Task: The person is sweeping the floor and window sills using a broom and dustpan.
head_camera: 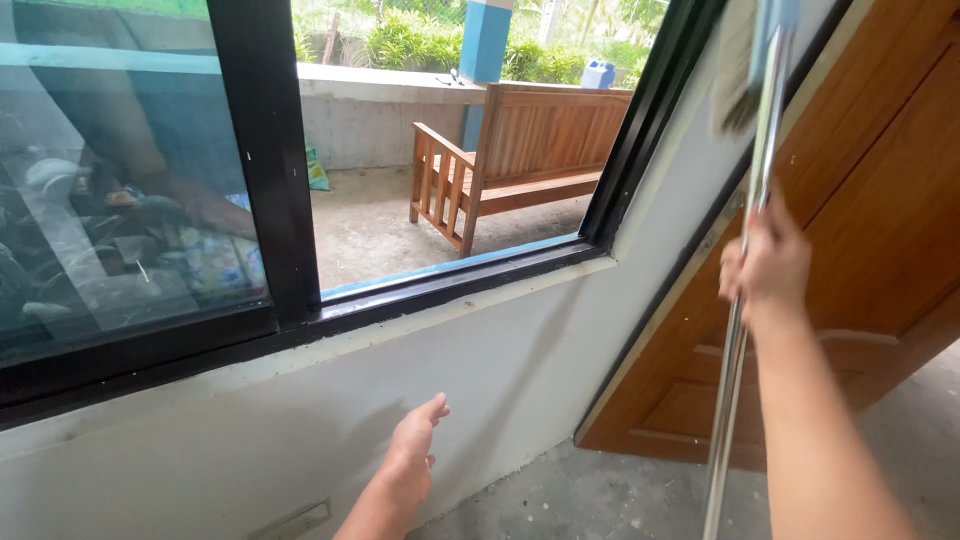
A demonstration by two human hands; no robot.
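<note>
My right hand (765,262) grips a long shiny metal pole (735,370) that runs from the floor area up past the window. At the pole's top is a blurred cleaning head (745,60) with pale bristles and a blue part, raised beside the black window frame (270,150). My left hand (415,445) hangs free low in front of the white wall (300,420), fingers loosely apart, holding nothing.
A sliding window stands partly open; its left glass pane (110,170) reflects a person. Outside is a wooden bench (520,150) on a concrete porch. A brown wooden door (870,200) stands at the right. The floor (600,495) is grey concrete.
</note>
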